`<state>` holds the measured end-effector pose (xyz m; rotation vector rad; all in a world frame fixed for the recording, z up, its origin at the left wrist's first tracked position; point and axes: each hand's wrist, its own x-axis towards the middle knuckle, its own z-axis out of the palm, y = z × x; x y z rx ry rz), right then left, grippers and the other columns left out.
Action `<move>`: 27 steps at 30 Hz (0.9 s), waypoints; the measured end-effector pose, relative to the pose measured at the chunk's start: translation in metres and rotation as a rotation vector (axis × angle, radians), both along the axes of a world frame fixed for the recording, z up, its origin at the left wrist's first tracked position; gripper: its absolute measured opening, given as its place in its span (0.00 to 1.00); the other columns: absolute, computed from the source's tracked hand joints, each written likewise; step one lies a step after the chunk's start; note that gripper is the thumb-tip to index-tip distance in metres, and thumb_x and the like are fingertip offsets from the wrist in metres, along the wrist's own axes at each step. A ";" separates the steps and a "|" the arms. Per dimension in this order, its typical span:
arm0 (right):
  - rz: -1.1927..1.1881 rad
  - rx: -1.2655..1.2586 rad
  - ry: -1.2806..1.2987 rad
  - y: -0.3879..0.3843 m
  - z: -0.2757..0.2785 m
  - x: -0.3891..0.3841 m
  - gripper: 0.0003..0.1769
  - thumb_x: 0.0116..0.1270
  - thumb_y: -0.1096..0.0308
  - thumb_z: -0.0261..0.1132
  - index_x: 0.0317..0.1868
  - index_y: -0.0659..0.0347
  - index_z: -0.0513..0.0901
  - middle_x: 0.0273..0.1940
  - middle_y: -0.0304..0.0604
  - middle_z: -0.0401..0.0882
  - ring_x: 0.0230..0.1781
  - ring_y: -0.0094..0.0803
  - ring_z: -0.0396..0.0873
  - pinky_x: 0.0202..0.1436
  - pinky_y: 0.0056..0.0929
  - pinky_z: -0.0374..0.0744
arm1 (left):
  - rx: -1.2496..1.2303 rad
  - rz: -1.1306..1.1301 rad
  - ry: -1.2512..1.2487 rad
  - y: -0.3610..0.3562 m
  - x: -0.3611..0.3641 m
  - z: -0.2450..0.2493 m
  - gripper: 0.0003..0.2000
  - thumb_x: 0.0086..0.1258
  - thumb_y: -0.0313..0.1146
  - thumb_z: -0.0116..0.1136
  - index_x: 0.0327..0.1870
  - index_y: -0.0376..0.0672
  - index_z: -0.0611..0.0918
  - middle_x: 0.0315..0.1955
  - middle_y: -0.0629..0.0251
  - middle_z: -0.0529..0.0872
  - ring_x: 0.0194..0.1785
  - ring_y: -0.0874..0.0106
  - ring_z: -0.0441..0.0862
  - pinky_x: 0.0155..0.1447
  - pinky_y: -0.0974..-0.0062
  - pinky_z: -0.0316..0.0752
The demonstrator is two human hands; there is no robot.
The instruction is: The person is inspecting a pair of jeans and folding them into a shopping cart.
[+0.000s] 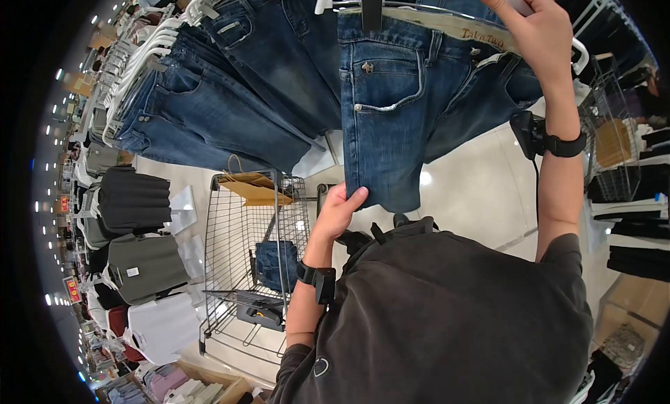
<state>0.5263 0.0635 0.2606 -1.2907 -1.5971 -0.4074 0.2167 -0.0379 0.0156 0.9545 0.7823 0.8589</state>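
And here's the left hand (336, 211), low in front of the dark shirt (453, 313), thumb laid over the edge of the blue jeans (387, 135), pinching the denim! Up top, the right hand (540, 28) is wrapped around a white hanger (515, 0), so the jeans hang between the two, waistband just below the right hand, black clip (371, 9) on it. Left of the left hand stands a wire cart (241, 226), paper bag (255, 189) at its far end, folded denim (277, 266) inside. Farther off, up and left of that hand, more hanging jeans (209, 114); beyond, dark tops (136, 198)!
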 end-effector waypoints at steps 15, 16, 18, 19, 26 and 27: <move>-0.066 0.199 -0.070 0.004 0.044 -0.004 0.25 0.54 0.54 0.72 0.19 0.68 0.73 0.15 0.51 0.67 0.17 0.33 0.68 0.24 0.33 0.67 | 0.073 -0.063 0.359 -0.006 0.009 0.002 0.22 0.64 0.34 0.67 0.55 0.30 0.75 0.48 0.63 0.83 0.50 0.76 0.77 0.56 0.75 0.72; -0.084 0.183 -0.060 0.004 0.045 -0.003 0.25 0.54 0.54 0.72 0.19 0.68 0.73 0.15 0.50 0.67 0.17 0.32 0.67 0.24 0.33 0.67 | 0.046 -0.065 0.317 -0.005 0.007 -0.002 0.23 0.64 0.33 0.67 0.55 0.30 0.75 0.48 0.63 0.83 0.51 0.76 0.77 0.56 0.75 0.73; -0.112 0.151 -0.044 0.001 0.047 -0.004 0.25 0.54 0.54 0.72 0.19 0.68 0.73 0.16 0.50 0.68 0.17 0.32 0.67 0.24 0.33 0.68 | 0.012 -0.089 0.277 -0.006 0.002 -0.008 0.24 0.63 0.32 0.68 0.57 0.31 0.73 0.50 0.62 0.82 0.53 0.75 0.77 0.58 0.74 0.72; -0.121 0.139 -0.039 -0.002 0.048 -0.005 0.25 0.54 0.54 0.72 0.19 0.68 0.74 0.16 0.50 0.69 0.18 0.31 0.68 0.25 0.33 0.68 | 0.009 -0.108 0.277 -0.007 0.001 -0.012 0.26 0.63 0.31 0.68 0.59 0.31 0.72 0.52 0.61 0.81 0.55 0.73 0.77 0.60 0.73 0.71; -0.095 0.100 -0.036 0.002 0.048 -0.004 0.22 0.54 0.54 0.72 0.22 0.67 0.78 0.19 0.53 0.75 0.20 0.40 0.76 0.27 0.34 0.71 | -0.116 -0.078 0.251 -0.011 -0.012 -0.031 0.23 0.67 0.29 0.64 0.60 0.33 0.71 0.52 0.63 0.81 0.54 0.74 0.77 0.60 0.74 0.71; -0.096 0.119 -0.059 0.006 0.046 -0.001 0.22 0.53 0.53 0.72 0.22 0.67 0.79 0.20 0.54 0.76 0.21 0.45 0.76 0.27 0.36 0.72 | -0.045 -0.030 0.243 -0.016 -0.010 -0.029 0.17 0.70 0.34 0.60 0.53 0.31 0.77 0.43 0.68 0.83 0.45 0.81 0.77 0.51 0.78 0.73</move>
